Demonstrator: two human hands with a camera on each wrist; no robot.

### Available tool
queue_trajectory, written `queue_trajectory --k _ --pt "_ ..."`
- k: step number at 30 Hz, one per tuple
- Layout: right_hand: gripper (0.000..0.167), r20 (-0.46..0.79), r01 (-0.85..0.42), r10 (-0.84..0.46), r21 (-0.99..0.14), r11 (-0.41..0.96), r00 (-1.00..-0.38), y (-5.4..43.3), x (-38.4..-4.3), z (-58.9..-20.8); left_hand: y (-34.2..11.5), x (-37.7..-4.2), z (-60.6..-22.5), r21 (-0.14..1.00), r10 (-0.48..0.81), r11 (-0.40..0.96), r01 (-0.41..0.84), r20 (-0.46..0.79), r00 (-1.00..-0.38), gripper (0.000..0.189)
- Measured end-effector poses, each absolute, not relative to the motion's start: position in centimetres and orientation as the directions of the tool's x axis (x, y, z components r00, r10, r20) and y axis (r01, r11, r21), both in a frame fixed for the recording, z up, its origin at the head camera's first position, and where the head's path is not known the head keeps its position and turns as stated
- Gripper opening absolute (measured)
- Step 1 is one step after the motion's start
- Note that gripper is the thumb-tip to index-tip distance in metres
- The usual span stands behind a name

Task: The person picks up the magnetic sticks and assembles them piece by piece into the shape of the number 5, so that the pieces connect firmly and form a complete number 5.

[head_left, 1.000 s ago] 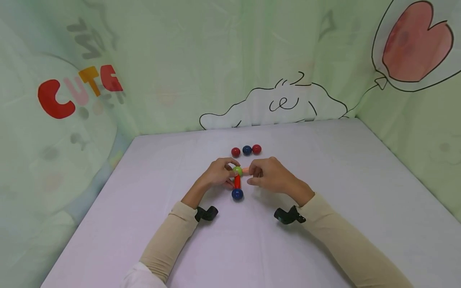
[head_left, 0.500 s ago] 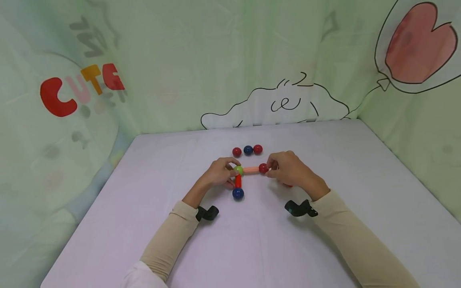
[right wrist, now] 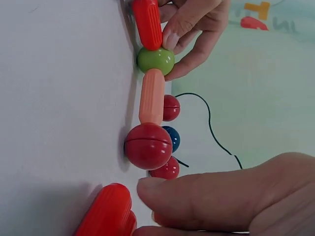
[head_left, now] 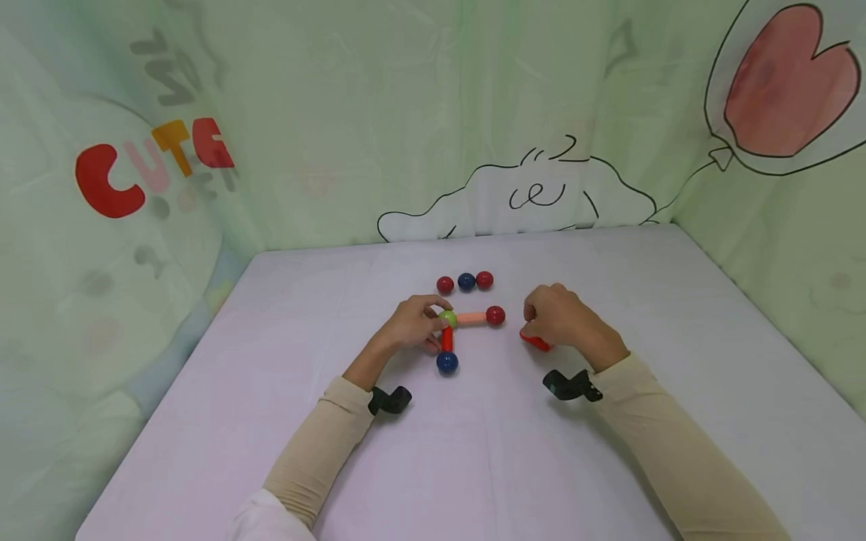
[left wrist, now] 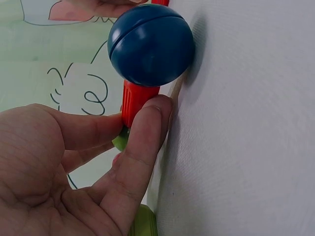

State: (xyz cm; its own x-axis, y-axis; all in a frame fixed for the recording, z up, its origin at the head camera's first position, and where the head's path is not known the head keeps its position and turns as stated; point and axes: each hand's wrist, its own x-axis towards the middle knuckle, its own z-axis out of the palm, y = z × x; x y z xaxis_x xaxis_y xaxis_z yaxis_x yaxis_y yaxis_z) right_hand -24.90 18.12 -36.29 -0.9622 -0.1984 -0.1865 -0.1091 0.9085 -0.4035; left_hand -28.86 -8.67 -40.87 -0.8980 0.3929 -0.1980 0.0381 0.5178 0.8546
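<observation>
On the cloth-covered counter [head_left: 406, 473], past a glossy blue ball [head_left: 447, 363], bends right fingers [right wrist: 197, 197] at ribbed red sticks [right wrist: 106, 211], hold unclear, and clamps left fingers [left wrist: 142, 132] on a smooth green ball [right wrist: 156, 60], with three balls [head_left: 467, 282] nearest the far edge.

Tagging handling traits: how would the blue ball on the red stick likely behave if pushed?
The blue ball likely feels slippery, given its glossy surface. It probably wouldn't roll away freely: it is joined to the red stick, and the left hand holds the green ball at the other end.
</observation>
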Motion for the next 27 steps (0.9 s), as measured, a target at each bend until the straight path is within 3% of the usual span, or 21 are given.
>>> queue_trajectory --k 15,27 --pt "0.011 -0.285 -0.079 -0.207 -0.404 0.911 -0.936 18.15 -24.95 -36.98 -8.56 -28.82 -40.80 0.856 0.386 0.516 0.032 -0.199 -0.901 0.031" --pt "0.003 -0.270 -0.142 -0.271 -0.414 0.899 -0.924 17.88 -24.70 -37.13 -8.55 -28.78 -40.66 0.852 0.375 0.523 0.016 -0.213 -0.902 0.030"
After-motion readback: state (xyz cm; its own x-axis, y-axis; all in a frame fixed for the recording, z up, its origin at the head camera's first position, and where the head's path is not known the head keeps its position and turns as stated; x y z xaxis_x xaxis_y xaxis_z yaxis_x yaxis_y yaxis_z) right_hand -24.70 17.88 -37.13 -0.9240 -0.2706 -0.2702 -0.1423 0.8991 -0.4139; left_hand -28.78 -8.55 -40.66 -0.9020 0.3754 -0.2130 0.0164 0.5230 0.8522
